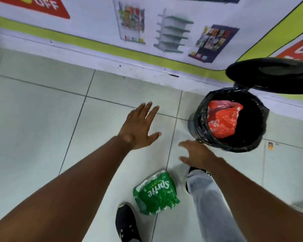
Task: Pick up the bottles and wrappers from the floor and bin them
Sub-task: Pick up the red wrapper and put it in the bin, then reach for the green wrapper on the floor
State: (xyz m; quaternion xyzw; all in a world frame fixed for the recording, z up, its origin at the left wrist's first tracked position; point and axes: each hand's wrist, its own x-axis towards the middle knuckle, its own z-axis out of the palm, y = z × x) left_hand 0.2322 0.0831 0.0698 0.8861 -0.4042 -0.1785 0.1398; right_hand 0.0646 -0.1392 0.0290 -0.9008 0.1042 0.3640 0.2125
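Both bare forearms reach forward; the left hand (138, 126) is spread flat and empty, the right hand (196, 153) loosely splayed, holding nothing. At six o'clock lies the crumpled green Sprite plastic wrapper (156, 193) on the floor. I'd scrunch it whole, then drop it over the open black-lined bin (202, 117) at two o'clock.

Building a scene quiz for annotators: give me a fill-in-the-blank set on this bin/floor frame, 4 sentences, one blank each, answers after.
1. The wrapper lying on the floor between the shoes is coloured ____.
2. The bin has its lid ____.
3. The bag inside the bin is coloured ____.
4. The left hand and right hand are both ____, holding nothing.

Missing words: green; open; red; open
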